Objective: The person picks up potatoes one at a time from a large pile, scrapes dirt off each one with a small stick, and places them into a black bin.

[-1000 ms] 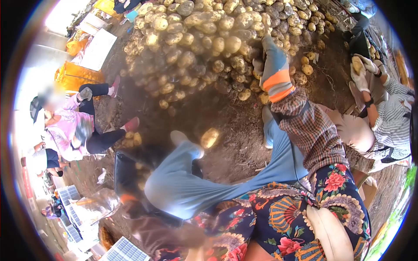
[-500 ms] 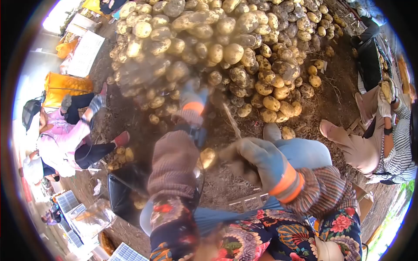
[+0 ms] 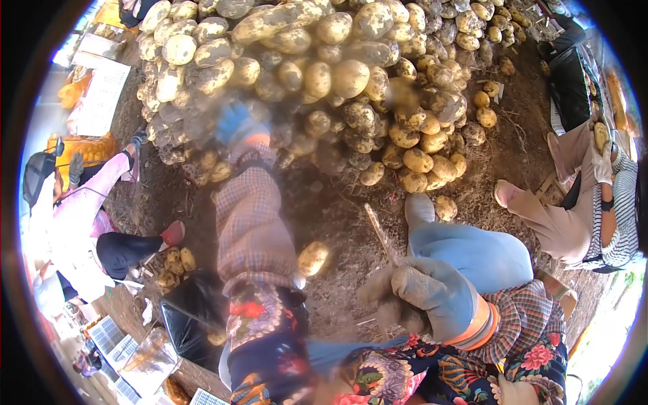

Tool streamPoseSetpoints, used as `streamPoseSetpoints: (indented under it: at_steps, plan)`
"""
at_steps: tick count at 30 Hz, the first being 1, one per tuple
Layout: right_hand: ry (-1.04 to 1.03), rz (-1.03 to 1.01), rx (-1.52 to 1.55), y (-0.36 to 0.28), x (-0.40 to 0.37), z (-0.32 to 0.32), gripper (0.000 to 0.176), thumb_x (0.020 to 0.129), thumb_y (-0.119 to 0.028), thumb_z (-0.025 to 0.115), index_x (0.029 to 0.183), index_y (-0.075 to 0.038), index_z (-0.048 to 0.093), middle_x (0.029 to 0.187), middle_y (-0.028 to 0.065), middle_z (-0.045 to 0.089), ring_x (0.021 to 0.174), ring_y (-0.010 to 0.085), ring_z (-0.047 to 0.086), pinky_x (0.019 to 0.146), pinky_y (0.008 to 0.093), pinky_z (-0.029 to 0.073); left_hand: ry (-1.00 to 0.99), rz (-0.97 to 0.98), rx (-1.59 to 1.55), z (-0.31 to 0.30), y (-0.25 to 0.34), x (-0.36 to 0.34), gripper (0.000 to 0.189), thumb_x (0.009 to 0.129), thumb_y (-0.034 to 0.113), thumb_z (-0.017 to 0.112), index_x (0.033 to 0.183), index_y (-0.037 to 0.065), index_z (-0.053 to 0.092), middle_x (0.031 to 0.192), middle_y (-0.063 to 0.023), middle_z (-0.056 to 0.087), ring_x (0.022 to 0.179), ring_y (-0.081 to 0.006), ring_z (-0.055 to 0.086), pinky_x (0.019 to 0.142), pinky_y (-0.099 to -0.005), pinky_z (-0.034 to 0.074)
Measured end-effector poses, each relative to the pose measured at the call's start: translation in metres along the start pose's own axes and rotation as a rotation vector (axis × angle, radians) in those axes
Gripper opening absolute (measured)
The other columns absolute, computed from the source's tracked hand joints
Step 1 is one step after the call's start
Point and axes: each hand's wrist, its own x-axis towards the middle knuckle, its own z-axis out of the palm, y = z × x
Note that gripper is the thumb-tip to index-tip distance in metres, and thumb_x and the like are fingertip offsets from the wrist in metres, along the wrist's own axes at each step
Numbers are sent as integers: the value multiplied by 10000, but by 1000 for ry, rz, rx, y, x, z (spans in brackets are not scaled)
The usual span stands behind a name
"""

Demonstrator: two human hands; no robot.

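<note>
My left hand [image 3: 243, 126], in a blue glove with an orange cuff, reaches far forward over the large heap of potatoes [image 3: 351, 79]. Its fingers are blurred against the muddy potatoes, so I cannot tell whether it grips one. Close to my body, my right hand [image 3: 426, 297] wears a dirt-caked blue-grey glove, its fingers curled shut around a thin pale stick [image 3: 380, 231]. The stick's upper end points forward toward the heap. One loose potato [image 3: 313, 258] appears beside my left forearm, and another potato [image 3: 445, 208] is just past my boot [image 3: 420, 212].
To the left sits a person in pink [image 3: 77, 202], near a black plastic-lined container [image 3: 194, 314] and a few potatoes [image 3: 177, 264]. A person in a striped top [image 3: 622, 202] sits at right, holding a potato, near another black-lined container [image 3: 570, 88]. Bare soil [image 3: 351, 229] lies before me.
My left hand has moved forward and to the left over the heap. My right hand, still around the stick, has shifted slightly back toward my body. The view has shifted a little.
</note>
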Motion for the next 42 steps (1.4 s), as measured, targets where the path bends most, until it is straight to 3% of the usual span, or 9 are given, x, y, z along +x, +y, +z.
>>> streamPoseSetpoints:
  at_steps: [7,12,19,21,24,30,35,38,42]
  plan:
    - [-9,-274,-37,11,0,7,512,1033,-480,489,1119,-25,709,751,-2,634,533,46,474,476,195,354,-158,-409,-1159,14,-71,-15,911,749,461,875,1459,25,507,1485,-172,515,1223,-281,570,945,-475,479]
    - [19,-353,154,8,5,4,409,1068,-397,488,1110,-39,682,725,-21,601,517,37,466,449,182,329,273,-389,-872,90,-159,-17,788,734,446,861,1354,32,606,1240,-162,677,1021,-290,668,884,-471,504]
    - [150,-718,330,-6,9,-32,442,1113,-384,415,1162,-18,657,792,-33,594,513,40,355,426,214,249,-196,-186,-1182,130,-199,-106,226,900,261,749,994,55,756,845,-105,732,757,-264,697,654,-398,545]
    - [138,-671,333,-4,12,-33,450,1113,-389,411,1173,-15,654,795,-33,589,512,38,352,428,212,249,-398,-514,-1618,109,-166,-174,275,871,280,813,986,41,741,814,-94,712,700,-233,684,600,-393,535]
    - [129,-600,306,-2,15,-32,469,1115,-401,405,1188,-9,651,802,-33,582,504,37,345,427,208,251,-450,-574,-1040,108,-119,-226,492,891,436,715,1182,39,725,1088,-95,741,936,-242,688,816,-344,529]
    - [122,-539,264,0,1,-30,511,1119,-410,388,1208,29,635,765,-14,598,467,35,353,403,193,257,-529,-547,-1111,307,-85,-251,508,951,427,646,1260,25,673,1135,-145,720,992,-290,690,895,-375,511]
    - [99,-478,373,6,0,-25,431,1089,-389,479,1108,4,656,886,60,674,605,55,550,401,170,336,-43,-44,-1206,450,-56,-253,423,1040,309,485,1376,75,588,1347,-123,624,1180,-277,617,983,-386,479]
    - [55,-474,411,11,1,-30,439,1080,-392,503,1126,22,643,972,109,695,636,81,606,405,174,368,197,81,-1276,465,-42,-251,410,1072,291,415,1369,68,589,1414,-134,588,1246,-292,582,1025,-395,467]
    - [-11,-442,435,18,1,-38,514,1063,-459,518,1123,35,646,954,128,708,589,91,610,400,180,383,-52,-228,-822,324,-49,-226,448,1019,335,501,1413,135,576,1456,-110,560,1314,-278,546,1079,-377,440]
